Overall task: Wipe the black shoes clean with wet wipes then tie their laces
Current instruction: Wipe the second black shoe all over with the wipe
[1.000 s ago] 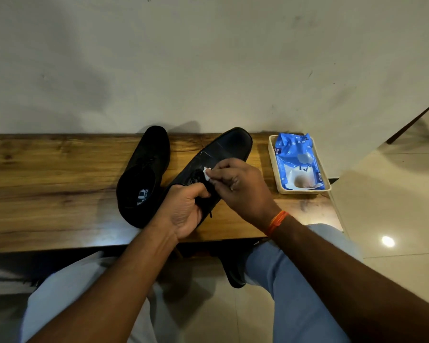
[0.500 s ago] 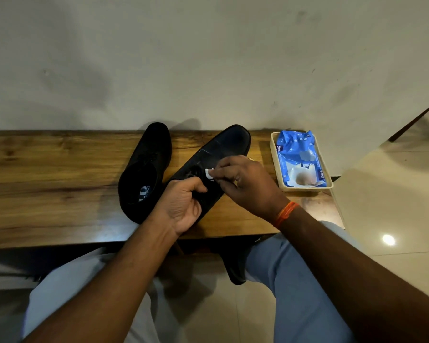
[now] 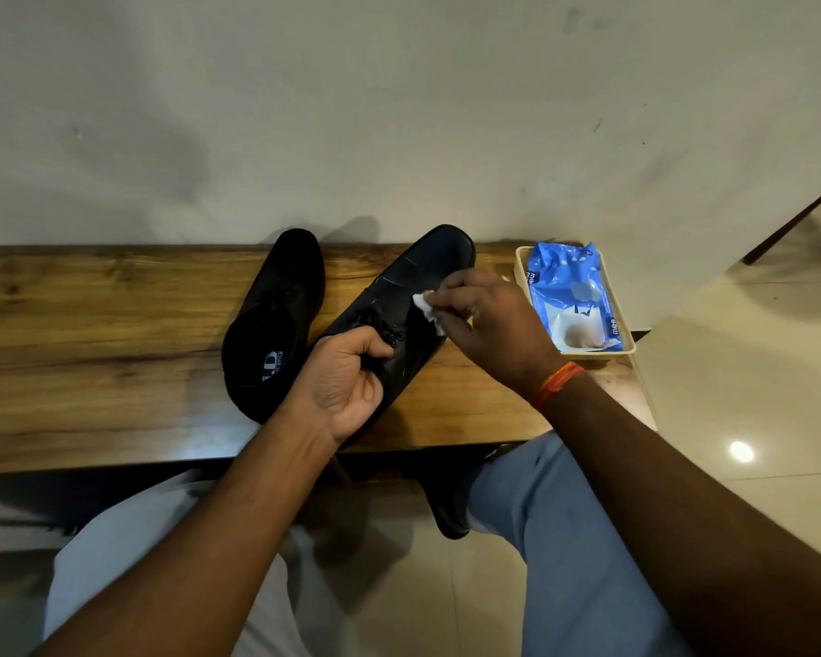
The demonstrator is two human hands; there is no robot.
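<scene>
Two black shoes lie on a wooden bench (image 3: 91, 324). The left shoe (image 3: 276, 320) rests untouched with its opening facing me. My left hand (image 3: 347, 381) grips the heel end of the right shoe (image 3: 413, 286), fingers curled near its laces. My right hand (image 3: 494, 324) pinches a small white wet wipe (image 3: 425, 308) against the shoe's right side, past the laces. The heel of the right shoe is hidden under my left hand.
A blue wet wipe pack (image 3: 572, 296) lies in a cream tray (image 3: 522, 263) at the bench's right end. A plain wall rises behind the bench. Tiled floor and a dark furniture leg (image 3: 792, 220) lie to the right. My knees sit below the bench edge.
My right hand has slid the wipe from the lace area to the right and toward the toe side of the shoe. My left hand keeps its grip.
</scene>
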